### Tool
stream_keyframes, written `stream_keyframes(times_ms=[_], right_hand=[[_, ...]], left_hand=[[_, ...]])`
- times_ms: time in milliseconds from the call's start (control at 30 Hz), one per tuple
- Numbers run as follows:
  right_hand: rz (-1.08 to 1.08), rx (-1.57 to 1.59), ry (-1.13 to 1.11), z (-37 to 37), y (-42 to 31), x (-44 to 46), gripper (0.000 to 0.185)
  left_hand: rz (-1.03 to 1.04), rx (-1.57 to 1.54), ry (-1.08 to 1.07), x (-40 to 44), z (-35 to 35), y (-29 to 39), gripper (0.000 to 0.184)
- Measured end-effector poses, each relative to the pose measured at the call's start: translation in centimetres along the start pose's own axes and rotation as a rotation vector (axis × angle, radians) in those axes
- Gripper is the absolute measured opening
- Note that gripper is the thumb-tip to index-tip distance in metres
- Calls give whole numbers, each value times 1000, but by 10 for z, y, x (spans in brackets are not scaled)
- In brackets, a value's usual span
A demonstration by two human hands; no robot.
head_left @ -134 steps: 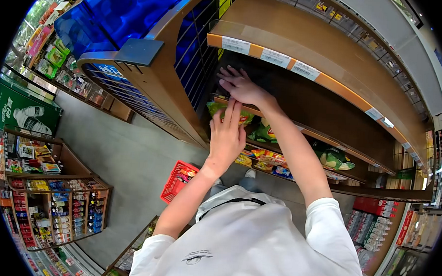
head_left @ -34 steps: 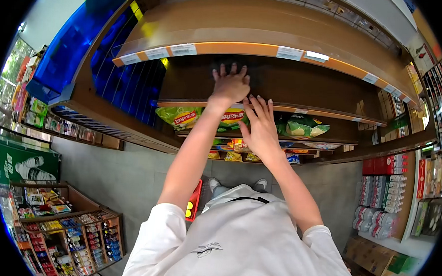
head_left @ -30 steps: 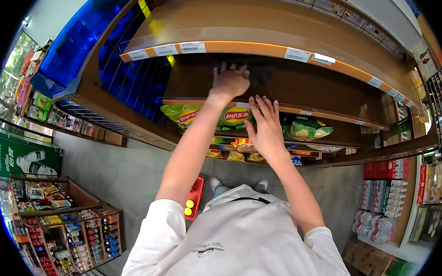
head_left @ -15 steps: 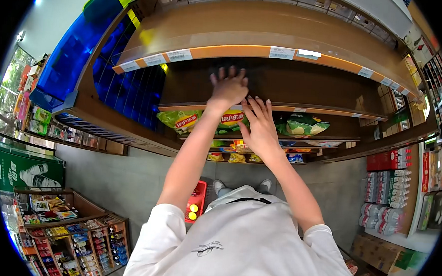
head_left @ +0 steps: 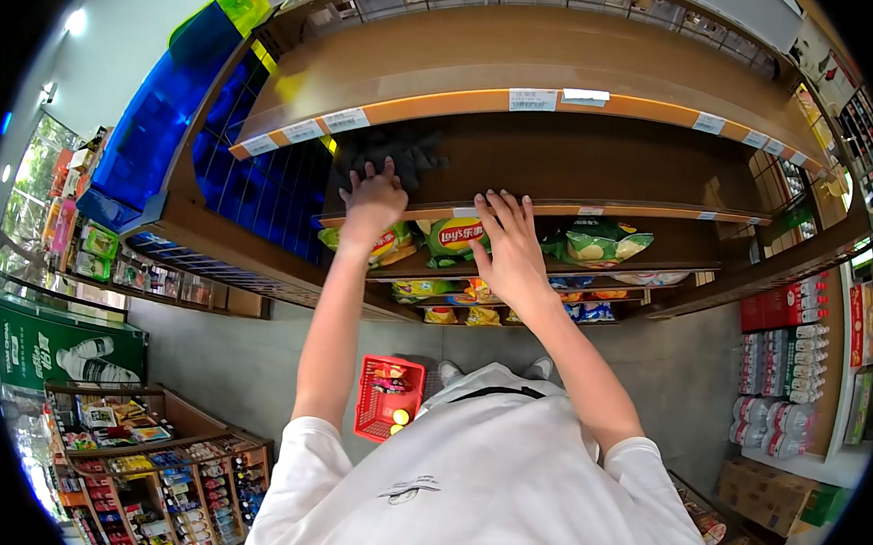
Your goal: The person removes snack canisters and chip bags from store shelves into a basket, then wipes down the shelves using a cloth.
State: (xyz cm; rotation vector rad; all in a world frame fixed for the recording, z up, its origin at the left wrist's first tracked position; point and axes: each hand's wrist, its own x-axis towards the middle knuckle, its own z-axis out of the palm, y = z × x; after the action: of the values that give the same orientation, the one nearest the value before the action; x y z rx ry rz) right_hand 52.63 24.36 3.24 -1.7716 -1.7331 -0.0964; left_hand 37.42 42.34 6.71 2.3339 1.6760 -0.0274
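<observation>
My left hand [head_left: 373,208] is at the left end of the middle shelf, with a dark grey cloth [head_left: 408,156] bunched under its bent fingers. Part of the cloth shows beyond the fingertips, and the palm hides the rest. Over the front edge of the same shelf [head_left: 558,208] lies my right hand [head_left: 510,249], fingers spread and nothing in it. Just below that edge are a green Lay's chip bag [head_left: 450,238], another chip bag [head_left: 391,245] partly behind my left wrist, and a green chip bag [head_left: 608,244] to the right.
Above is an upper shelf [head_left: 527,55] with price tags along its orange edge. A blue panel with wire mesh [head_left: 255,164] closes the left side. On the floor by my feet stands a red basket [head_left: 361,407] with goods inside. Bottled drinks [head_left: 774,428] are stacked at right.
My left hand has slid left along the middle shelf, and the dark cloth has moved with it. My right hand stays at the shelf edge. More of the red basket shows now.
</observation>
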Motion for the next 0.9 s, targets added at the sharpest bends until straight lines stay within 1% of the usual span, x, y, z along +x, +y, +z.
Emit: stream_keyframes(times_ms=[33,133,200,233,300,333,433,467,500,567,600,633,667,700,733,767,833,900], right_hand=[[0,-8,-8,0,0,0,55],[-10,0,-9,-2,0,0,55],[-5,-11,-10,-2,1,0,55],[-3,-17,-6,-2,0,0,55],[-2,-13,-19,-2,2,0,55],[5,-9,-19,-3,3,0,55],[5,41,-28,-7,4,2,55],[14,42,-20,-6,4,2,55],[12,59,-25,-6,4,2,55],[20,76,-24,-11,8,1,55],[64,228,1,-20,13,1,56],[104,380,25,-30,19,1,57],[125,343,96,-44,33,0,56],[168,300,224,-61,47,-2,51],[248,275,302,-80,65,-5,45],[260,136,340,-98,89,-11,44],[298,-71,316,-121,144,-28,41],[276,-136,246,-134,175,-41,39]], left_hand=[[-2,0,21,-3,4,6,58],[-1,-20,-7,-13,6,35,59],[128,-35,-26,-22,9,55,57],[121,-42,-32,-21,15,61,57],[390,-161,-73,-12,22,69,54],[377,-216,-75,-8,23,68,51],[331,-260,-91,1,12,52,52],[321,-262,-14,4,12,44,44],[332,-252,-17,5,9,37,44],[284,-397,37,3,6,27,34],[326,-365,118,5,11,26,33],[331,-362,117,7,15,27,33],[317,-323,125,9,18,28,32],[301,-284,131,9,20,29,32],[298,-284,129,8,20,31,32],[286,-280,152,6,19,33,33],[273,-277,178,5,21,35,34],[303,-380,207,5,24,32,37]])
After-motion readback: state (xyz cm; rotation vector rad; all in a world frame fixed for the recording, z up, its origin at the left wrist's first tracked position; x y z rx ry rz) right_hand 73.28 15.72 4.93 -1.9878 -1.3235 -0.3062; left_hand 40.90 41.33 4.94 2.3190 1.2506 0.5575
